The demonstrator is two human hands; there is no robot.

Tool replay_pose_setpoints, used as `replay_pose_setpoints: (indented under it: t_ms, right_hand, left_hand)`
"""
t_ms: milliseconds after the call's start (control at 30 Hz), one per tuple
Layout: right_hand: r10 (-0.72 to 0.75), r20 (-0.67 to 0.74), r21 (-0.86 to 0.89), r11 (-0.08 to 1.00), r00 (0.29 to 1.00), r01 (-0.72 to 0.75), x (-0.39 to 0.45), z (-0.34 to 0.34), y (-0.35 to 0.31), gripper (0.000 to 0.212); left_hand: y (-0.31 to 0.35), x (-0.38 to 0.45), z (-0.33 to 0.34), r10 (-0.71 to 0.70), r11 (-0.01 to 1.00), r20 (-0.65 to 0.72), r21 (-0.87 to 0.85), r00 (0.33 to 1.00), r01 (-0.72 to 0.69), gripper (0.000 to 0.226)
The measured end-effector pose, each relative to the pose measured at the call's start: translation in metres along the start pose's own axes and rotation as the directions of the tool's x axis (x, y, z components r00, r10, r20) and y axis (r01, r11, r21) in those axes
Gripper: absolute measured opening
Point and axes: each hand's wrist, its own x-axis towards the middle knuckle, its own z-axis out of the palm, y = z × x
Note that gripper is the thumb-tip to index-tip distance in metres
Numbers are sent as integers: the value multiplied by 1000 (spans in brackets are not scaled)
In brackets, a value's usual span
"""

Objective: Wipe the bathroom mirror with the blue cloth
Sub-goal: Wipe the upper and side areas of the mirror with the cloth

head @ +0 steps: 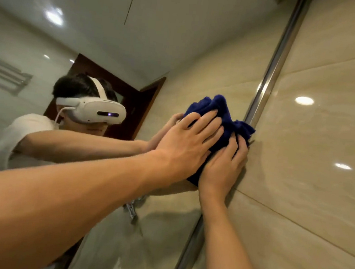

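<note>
The blue cloth (220, 108) is bunched up against the bathroom mirror (138, 33), close to the mirror's right metal edge (271, 74). My left hand (188, 144) lies flat on the cloth with its fingers spread and straight, pressing it to the glass. Just right of it and lower, my right hand (223, 167) presses the cloth's lower right part beside the metal edge, fingers stretched upward. Both hands cover the middle of the cloth. The mirror reflects a person in a white headset with arms reaching to the cloth.
Glossy beige wall tiles (314, 147) fill the right side beyond the mirror's edge. In the mirror I see a dark wooden door frame (145, 101), a towel rack (4, 76) at the left and a chrome fitting (131, 208) below my arms.
</note>
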Motion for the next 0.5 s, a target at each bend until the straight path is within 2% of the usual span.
replay_pose_setpoints:
  t_ms: [67,133,200,267,333,400,433,500]
  right_hand:
    - [-71,26,-40,997,997,72,-26,-14,11,35]
    - [-141,31,-187,972,990,144,-54,-19,24,39]
    - [-130,76,-269,952,989,146,-90,-23,28,42]
    - [-91,141,-323,937,986,132,-114,-28,26,39]
    - [-51,106,-341,936,993,84,-116,-30,17,39]
    - [112,81,-267,960,990,-87,-105,-27,-4,41]
    - [198,66,-175,967,978,-184,-100,-26,-22,48]
    - [212,34,-21,977,977,-212,-89,-19,-59,60]
  left_hand:
    - [14,-24,2,45,991,48,122,998,-51,59]
    - [23,-55,4,3,991,160,135,987,-25,75]
    - [25,-86,6,-30,994,258,110,966,2,87]
    - [25,-104,2,36,996,304,65,952,-58,85]
    - [28,-103,-11,17,1000,354,10,935,-22,71]
    - [25,-96,-24,-70,996,237,-42,969,82,61]
    - [18,-90,-31,-86,994,206,-42,975,97,60]
    - [-11,-76,-38,-52,995,262,94,964,28,63]
